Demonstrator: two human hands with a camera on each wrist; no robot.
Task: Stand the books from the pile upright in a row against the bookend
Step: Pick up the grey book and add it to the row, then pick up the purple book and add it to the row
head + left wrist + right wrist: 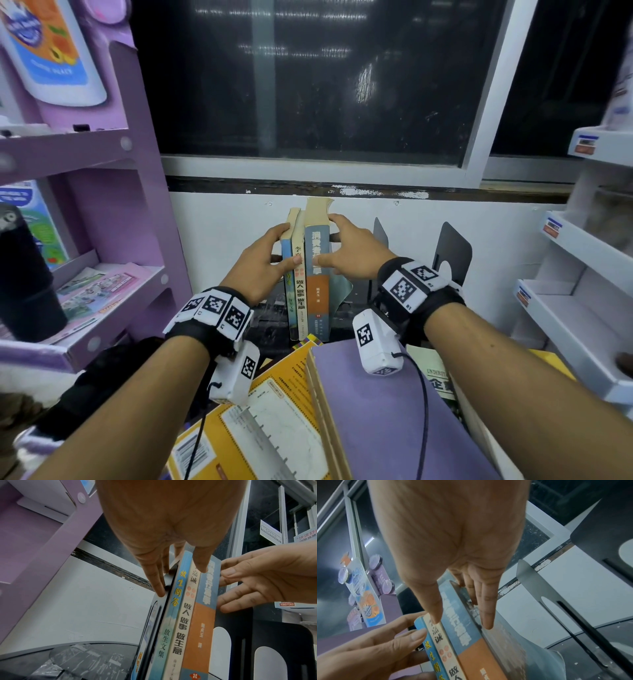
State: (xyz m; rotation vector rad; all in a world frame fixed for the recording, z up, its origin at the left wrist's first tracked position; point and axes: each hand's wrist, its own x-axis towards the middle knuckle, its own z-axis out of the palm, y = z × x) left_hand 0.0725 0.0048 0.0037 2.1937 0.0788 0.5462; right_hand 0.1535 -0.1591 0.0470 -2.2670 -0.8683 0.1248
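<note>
Here, three upright books (305, 270) stand spines outward, sandwiched between both hands. The left hand (260, 265) lays straight, close-set fingers (154, 580) flat on a thin black bookend (164, 601) touching the blue book, thumb across the spines. The right hand (352, 253) presses extended fingers (486, 609) on the thick book's outer cover. Two more black bookends (448, 253) stand beyond the right fingers; a book pile (376, 411) lies below the wrists.

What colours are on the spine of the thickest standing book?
Blue at the top, orange below on the thickest book's spine; the left wrist view shows it best.
</note>
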